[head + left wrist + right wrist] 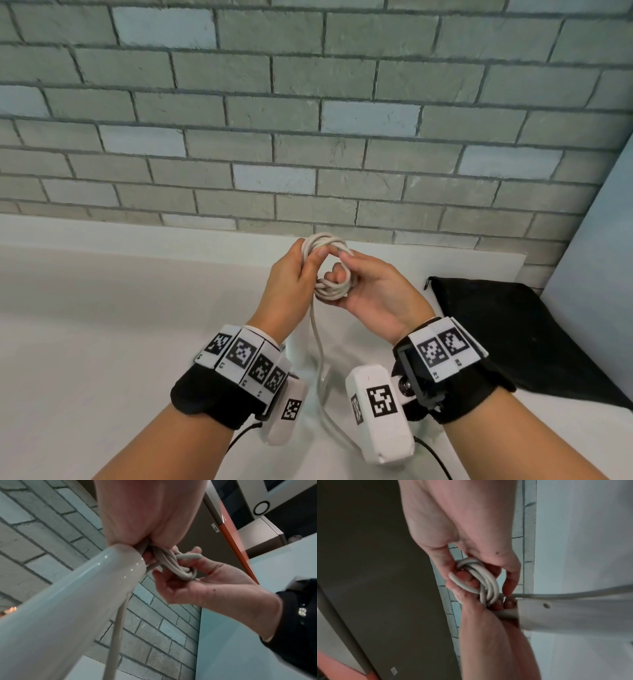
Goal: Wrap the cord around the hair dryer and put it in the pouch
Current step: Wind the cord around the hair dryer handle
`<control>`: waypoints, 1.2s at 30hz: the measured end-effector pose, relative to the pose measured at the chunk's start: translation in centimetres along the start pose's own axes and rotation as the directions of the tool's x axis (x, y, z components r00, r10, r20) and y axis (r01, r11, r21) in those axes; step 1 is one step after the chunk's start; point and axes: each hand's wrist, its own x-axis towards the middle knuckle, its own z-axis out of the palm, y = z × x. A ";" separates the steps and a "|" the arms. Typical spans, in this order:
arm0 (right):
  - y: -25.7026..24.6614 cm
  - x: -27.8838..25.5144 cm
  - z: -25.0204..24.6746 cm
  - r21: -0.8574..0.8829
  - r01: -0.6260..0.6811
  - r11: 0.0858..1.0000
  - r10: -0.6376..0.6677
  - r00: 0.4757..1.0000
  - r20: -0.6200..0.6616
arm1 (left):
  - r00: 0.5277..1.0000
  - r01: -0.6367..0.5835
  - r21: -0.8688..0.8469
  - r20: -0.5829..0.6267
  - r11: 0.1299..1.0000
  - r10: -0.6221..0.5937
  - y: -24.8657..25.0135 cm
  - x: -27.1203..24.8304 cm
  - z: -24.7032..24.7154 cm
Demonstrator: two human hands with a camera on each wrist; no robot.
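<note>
- Above the middle of the white table (102,325), in front of the brick wall, both hands hold the coiled cord (330,270) up in the air.
- The left hand (291,281) has its grip closed round the 10 o'clock side of the coil, thumb pressed over the strands; the left wrist view shows the pale, glossy hair dryer (68,608) in that same grip.
- The right hand (373,291) cradles the 5 o'clock side, fingers curled through the loops, holding them gathered.
- One free length of cord drops from the coil toward 6 o'clock, down between the wrists.
- The black pouch (513,335) lies flat on the table at 3 o'clock, well apart from the hands; its opening cannot be made out.
- Handling, as a judgement: the cord looks rubbery and springy, so the loops will likely spread if the pinch eases. Hold across all strands at once.
- The dryer's shiny shell looks slippery and the heavier part; it is better gripped round the body than carried by the cord.
- The pouch looks limp and will probably need one hand to hold its mouth apart.
</note>
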 end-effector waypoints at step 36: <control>0.9 -3.1 -6.4 -0.676 0.141 0.723 -0.400 0.883 -0.244 | 0.952 0.185 -0.003 -0.246 0.983 -0.180 -1.5 1.7 -0.2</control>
